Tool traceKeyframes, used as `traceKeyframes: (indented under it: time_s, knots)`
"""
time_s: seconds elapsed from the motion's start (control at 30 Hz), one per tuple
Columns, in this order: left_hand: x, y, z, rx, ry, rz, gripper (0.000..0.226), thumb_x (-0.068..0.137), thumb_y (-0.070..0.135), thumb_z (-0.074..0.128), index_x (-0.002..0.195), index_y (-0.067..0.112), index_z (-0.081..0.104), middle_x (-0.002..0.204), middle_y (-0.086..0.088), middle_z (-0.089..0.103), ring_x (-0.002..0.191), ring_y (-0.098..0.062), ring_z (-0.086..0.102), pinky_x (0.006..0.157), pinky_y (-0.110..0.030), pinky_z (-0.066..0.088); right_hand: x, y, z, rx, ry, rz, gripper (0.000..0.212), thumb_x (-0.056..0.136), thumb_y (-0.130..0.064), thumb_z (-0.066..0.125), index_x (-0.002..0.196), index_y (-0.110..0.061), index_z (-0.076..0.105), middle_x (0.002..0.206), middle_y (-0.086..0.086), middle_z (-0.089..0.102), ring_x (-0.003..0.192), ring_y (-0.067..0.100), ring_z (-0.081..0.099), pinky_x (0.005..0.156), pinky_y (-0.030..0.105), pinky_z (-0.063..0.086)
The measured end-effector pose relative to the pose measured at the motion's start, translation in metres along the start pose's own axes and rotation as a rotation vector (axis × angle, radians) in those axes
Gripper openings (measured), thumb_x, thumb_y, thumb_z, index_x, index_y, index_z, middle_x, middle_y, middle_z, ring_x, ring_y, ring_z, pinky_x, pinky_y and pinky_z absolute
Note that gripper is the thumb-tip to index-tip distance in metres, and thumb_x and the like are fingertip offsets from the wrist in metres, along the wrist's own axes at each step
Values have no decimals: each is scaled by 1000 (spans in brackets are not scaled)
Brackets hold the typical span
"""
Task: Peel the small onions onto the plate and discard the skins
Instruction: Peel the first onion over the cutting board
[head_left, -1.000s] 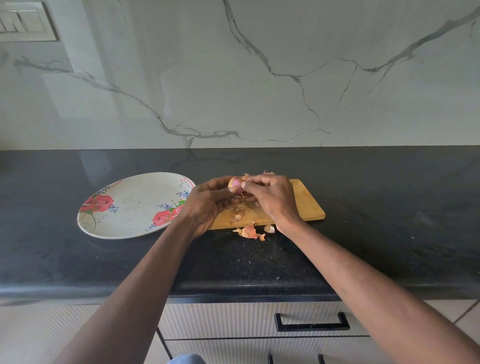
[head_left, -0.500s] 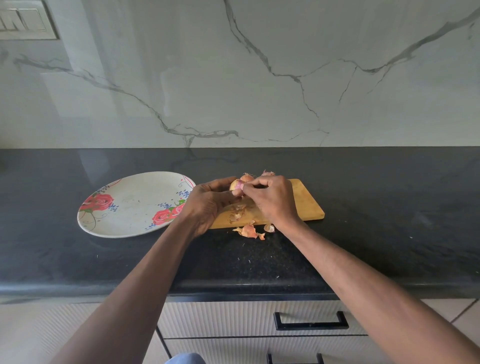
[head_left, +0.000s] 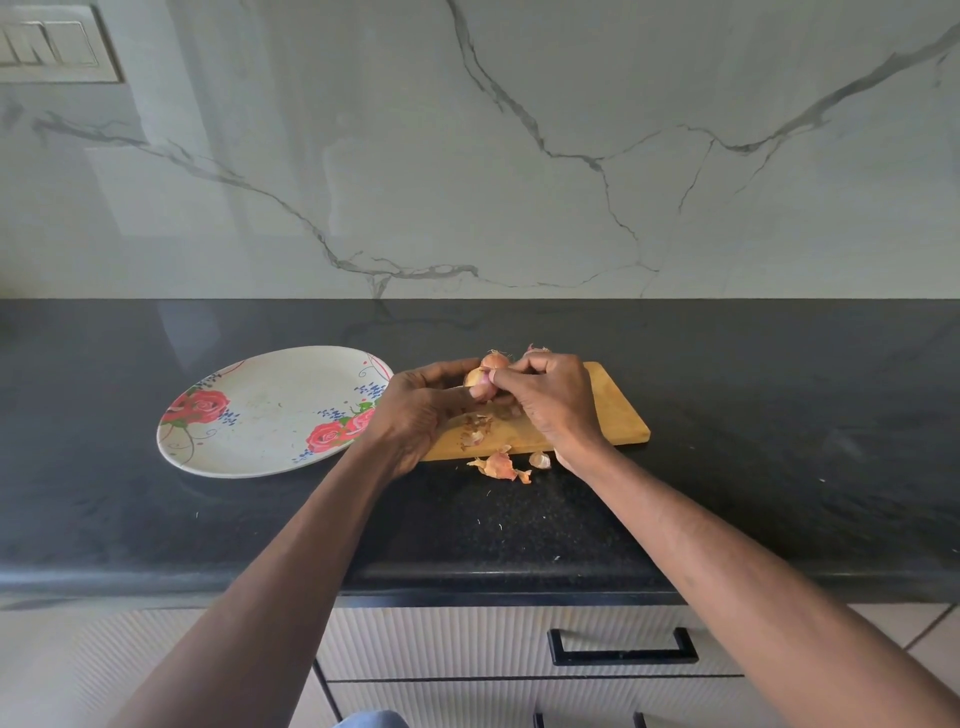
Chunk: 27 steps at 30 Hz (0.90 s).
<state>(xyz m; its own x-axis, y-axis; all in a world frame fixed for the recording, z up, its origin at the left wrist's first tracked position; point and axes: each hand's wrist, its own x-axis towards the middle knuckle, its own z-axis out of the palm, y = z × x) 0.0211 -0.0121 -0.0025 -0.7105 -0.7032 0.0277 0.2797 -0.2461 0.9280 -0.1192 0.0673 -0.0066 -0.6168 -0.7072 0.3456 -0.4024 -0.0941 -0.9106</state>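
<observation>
While gripped: onion (head_left: 479, 382) between hands.

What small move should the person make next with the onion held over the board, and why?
Probably pull the pinched skin away: the left hand grips the small onion, half bared, while the right hand pinches its skin. The plate holds no onion yet.

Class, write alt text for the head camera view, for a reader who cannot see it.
Two hands, the left hand and right hand, hold a small onion over a wooden cutting board on a black counter. Loose skins lie at the board's near edge, and a floral plate sits to its left.
</observation>
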Motion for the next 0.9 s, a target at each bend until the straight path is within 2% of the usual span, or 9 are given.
traceKeyframes:
  time_s: [0.1, 0.2, 0.27, 0.37, 0.47, 0.57, 0.63, 0.77, 0.9]
  knots:
    - [1, -1, -1, 104, 14, 6, 33, 76, -6, 74, 108, 3, 74, 113, -14, 75, 100, -30, 73, 77, -35, 62, 2, 2, 0, 15, -9, 50, 15, 69, -18, 86, 63, -9, 76, 65, 3, 73, 77, 25, 72, 84, 49, 58]
    - [-1, -1, 0, 103, 11, 14, 33, 71, -1, 75, 103, 6, 76, 108, -11, 76, 98, -26, 74, 75, -32, 61, 1, -1, -2, 67, -14, 90, 18, 70, -18, 88, 60, -10, 75, 67, 6, 73, 79, 28, 73, 81, 51, 59]
    - [0, -1, 1, 71, 1, 11, 31, 69, 0, 76, 99, 8, 78, 108, -13, 76, 99, -28, 74, 79, -34, 62, 0, -2, -3, 98, -22, 94, 18, 71, -15, 88, 60, -8, 74, 66, 5, 73, 74, 20, 72, 78, 42, 60]
    - [0, -1, 1, 1, -24, 10, 25, 68, -3, 74, 89, 8, 81, 106, -18, 75, 94, -30, 74, 80, -35, 62, -2, -5, -3, 116, -12, 89, 15, 72, -1, 82, 61, -2, 72, 57, -1, 65, 64, 8, 63, 64, 30, 52]
    - [2, -2, -2, -46, -9, 10, 31, 70, -9, 67, 99, 0, 74, 104, -20, 75, 88, -31, 75, 73, -35, 62, -3, -6, -2, 163, -20, 122, 12, 75, 5, 76, 65, 2, 72, 57, -1, 65, 57, 4, 61, 54, 25, 48]
    - [8, -3, -6, -65, 30, -7, 29, 86, -13, 61, 114, -8, 65, 107, -25, 72, 88, -32, 75, 74, -31, 62, -2, -6, -3, 225, -34, 138, 9, 78, 6, 73, 69, 4, 73, 61, 4, 67, 59, 15, 62, 52, 27, 48]
    - [10, -4, -7, -53, 54, -15, 23, 92, -8, 59, 115, -8, 64, 108, -26, 72, 91, -32, 74, 76, -30, 62, -2, -7, -3, 266, -35, 136, 7, 80, 7, 73, 74, 4, 73, 66, 4, 71, 63, 16, 67, 51, 23, 49]
    - [9, -3, -6, -53, 67, -19, 21, 90, -2, 64, 110, -6, 66, 106, -25, 73, 90, -29, 74, 76, -28, 61, -2, -8, -2, 307, -24, 140, 3, 83, 5, 73, 85, 4, 75, 89, 17, 74, 73, 20, 72, 51, 18, 49]
    - [9, -3, -5, -24, 86, -14, 20, 91, -4, 63, 111, -5, 65, 97, -22, 74, 80, -26, 74, 70, -27, 62, -4, -10, -3, 316, -37, 127, 8, 84, 10, 69, 89, 7, 74, 92, 21, 73, 65, 13, 71, 52, 16, 50]
